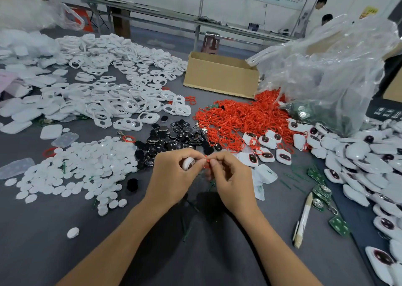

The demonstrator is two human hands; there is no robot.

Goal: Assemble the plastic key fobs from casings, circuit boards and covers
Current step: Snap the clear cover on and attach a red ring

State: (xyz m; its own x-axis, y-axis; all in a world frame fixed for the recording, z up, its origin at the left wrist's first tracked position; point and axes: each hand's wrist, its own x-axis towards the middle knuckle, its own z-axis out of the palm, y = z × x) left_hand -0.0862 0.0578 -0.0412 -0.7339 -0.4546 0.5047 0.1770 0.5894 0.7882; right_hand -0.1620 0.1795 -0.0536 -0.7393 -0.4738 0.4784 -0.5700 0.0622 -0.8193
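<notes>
L hand point(174, 172) grips 1 white casing point(188, 162), held up off the table point(65, 253) so R hand point(232, 177) can work on it. Both hands pinch 1 red ring point(206, 161) right at the casing, prob. to fit it on. Spare rings point(235, 120) & done fobs point(356, 153): too many to count. 1 pen point(303, 218).

White casings point(121, 103): glossy smooth plastic. Black covers point(174, 136): shiny. Red rings point(228, 118): matt plastic. Table top point(54, 231): grey matt cloth. Box point(219, 80): brown cardboard. Bag point(326, 72): clear crinkled glossy film.
</notes>
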